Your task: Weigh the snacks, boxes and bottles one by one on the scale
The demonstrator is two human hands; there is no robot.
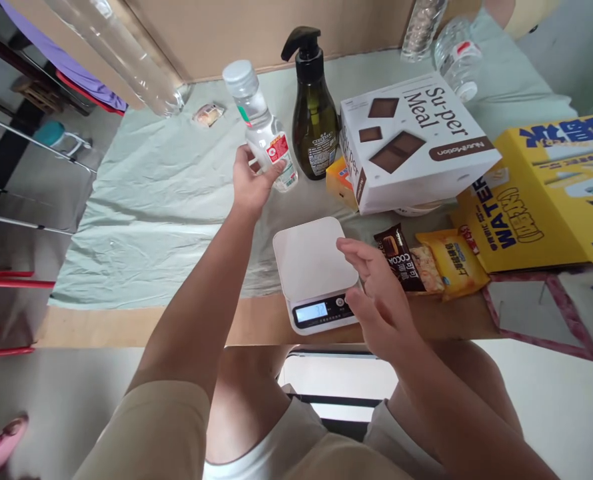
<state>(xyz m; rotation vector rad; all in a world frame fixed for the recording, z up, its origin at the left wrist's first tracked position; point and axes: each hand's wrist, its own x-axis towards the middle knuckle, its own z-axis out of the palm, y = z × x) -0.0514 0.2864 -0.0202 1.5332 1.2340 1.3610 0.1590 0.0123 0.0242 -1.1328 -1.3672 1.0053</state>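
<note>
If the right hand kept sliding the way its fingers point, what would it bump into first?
The right hand points left and slightly away, its fingertips at the edge of the white scale. It would most likely pass onto the scale's bare platform first, though how high it hovers above it is hard to judge.

Open cloth (146,200) left; pump bottle (315,127), probably boxes (416,143), crowd right.

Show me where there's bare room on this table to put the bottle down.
The widest bare patch is the green cloth left of the left hand and its bottle. The scale top is bare too. Right of the pump bottle it is crowded: the white box, snack packets, and yellow box.
</note>
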